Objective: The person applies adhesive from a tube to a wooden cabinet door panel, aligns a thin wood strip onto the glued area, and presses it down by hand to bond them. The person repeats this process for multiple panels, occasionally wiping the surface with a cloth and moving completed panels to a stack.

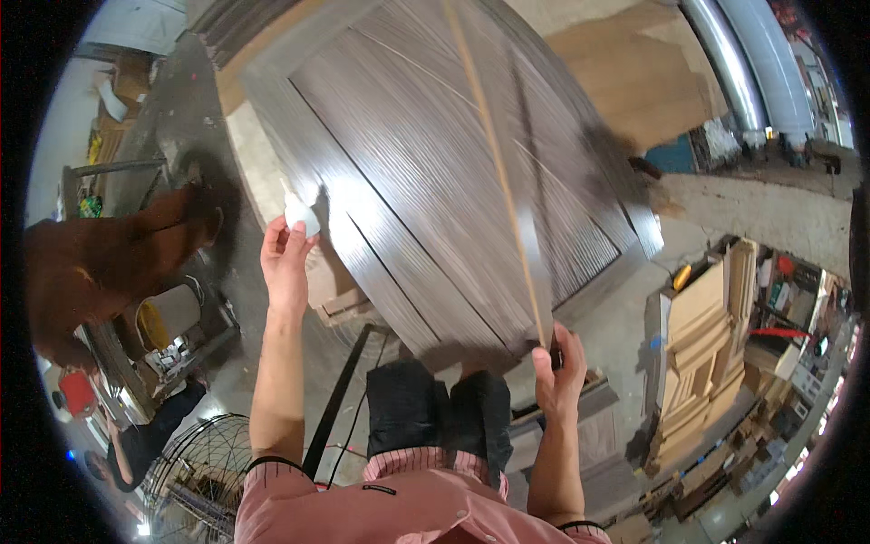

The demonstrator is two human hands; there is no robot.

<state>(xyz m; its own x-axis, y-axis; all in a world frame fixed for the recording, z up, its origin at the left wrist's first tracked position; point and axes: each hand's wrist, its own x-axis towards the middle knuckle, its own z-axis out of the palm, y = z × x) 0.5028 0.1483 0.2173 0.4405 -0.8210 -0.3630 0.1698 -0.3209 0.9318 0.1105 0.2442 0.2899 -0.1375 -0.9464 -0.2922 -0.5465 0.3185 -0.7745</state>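
A large grey-brown wood-grain panel point(408, 154) with dark grooves lies before me, light glaring off its left part. My left hand point(287, 263) is closed round a small white squeeze bottle point(302, 216), its thin nozzle pointing up and away, by the panel's left edge. At the panel's near right corner, my right hand point(559, 374) pinches the near end of a long, thin wooden strip point(497, 150). The strip runs away from me above the panel, and a narrow grey face shows along its side. Whether it touches the panel I cannot tell.
A dark metal frame leg point(337, 403) stands near my left leg. Right of me are stacked wooden panels point(707, 335) and offcuts. A brown blurred shape point(127, 263), a wire cage point(204, 471) and a person point(149, 435) are at left. Large pipes point(725, 59) run at far right.
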